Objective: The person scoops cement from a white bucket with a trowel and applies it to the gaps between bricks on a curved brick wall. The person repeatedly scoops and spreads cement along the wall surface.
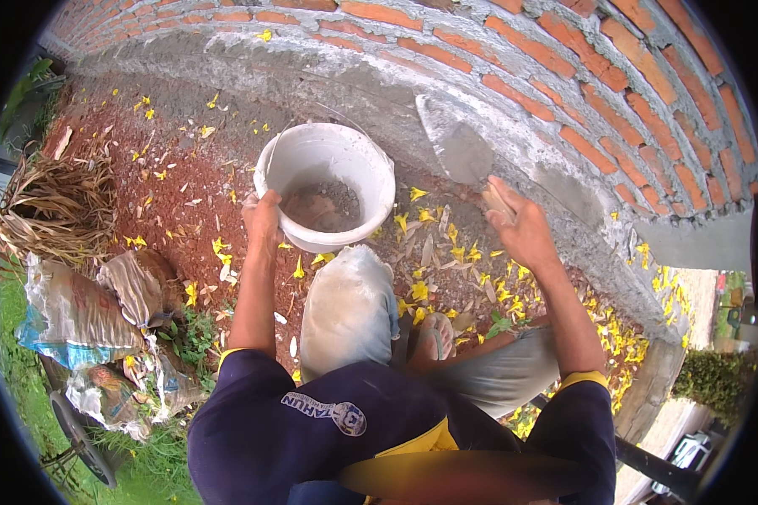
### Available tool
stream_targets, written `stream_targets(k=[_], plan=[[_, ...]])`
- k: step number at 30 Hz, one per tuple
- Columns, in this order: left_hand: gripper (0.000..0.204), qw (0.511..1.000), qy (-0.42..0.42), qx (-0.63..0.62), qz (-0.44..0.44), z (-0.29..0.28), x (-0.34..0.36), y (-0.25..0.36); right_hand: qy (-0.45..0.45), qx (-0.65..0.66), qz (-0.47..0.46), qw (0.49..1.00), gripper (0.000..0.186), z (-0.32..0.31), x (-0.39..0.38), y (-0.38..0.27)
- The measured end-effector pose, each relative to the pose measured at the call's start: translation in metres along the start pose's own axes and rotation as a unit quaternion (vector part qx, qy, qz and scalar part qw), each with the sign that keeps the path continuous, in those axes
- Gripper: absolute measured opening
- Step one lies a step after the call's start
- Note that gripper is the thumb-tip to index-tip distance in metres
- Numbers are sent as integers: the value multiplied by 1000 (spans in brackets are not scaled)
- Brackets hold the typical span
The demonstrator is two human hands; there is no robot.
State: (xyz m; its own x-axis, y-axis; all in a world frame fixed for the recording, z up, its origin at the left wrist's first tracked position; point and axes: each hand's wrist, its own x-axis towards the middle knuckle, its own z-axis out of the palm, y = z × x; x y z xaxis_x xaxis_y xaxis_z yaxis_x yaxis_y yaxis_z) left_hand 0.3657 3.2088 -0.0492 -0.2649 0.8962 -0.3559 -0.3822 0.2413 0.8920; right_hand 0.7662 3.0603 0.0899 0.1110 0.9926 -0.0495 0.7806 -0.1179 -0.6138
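My left hand (263, 217) grips the near-left rim of a whitish plastic bucket (382, 204), its thumb over the edge. The bucket tilts toward me, and a little grey mortar (328, 209) lies in its bottom. In my right hand (520, 229) is the handle of a pointed trowel (429, 122), fingers wrapped round it. Wet grey mortar (467, 154) covers part of the blade near the handle. The blade is over the cement-smeared foot of the brick wall (526, 105); whether it touches cannot be made out.
The wall curves across the far side, with a cement ledge (312, 88) along its foot. Yellow flowers (419, 290) and dry leaves litter the reddish soil (198, 168). At left lie a dry grass heap (55, 202), worn sacks (80, 311) and a wheel (80, 438). My bent knee (349, 307) is near the bucket.
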Motion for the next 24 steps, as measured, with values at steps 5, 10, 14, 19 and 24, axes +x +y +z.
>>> stream_targets(k=[5, 10, 14, 19, 24], plan=[[22, 990, 120, 48, 61, 20, 5, -2, 26, -23, 93, 995, 50, 1, 48, -42], [22, 970, 198, 41, 135, 50, 12, -14, -24, -31, 6, 999, 52, 12, 74, -36], [20, 964, 198, 85, 158, 57, 5, -16, 23, 1, 106, 994, 55, 18, 78, -48], [16, 964, 215, 56, 144, 47, 7, -16, -111, -26, 22, 993, 54, 27, 80, -81], [16, 963, 232, -3, 135, 24, 11, -14, 22, -1, 78, 997, 51, 19, 91, -83]])
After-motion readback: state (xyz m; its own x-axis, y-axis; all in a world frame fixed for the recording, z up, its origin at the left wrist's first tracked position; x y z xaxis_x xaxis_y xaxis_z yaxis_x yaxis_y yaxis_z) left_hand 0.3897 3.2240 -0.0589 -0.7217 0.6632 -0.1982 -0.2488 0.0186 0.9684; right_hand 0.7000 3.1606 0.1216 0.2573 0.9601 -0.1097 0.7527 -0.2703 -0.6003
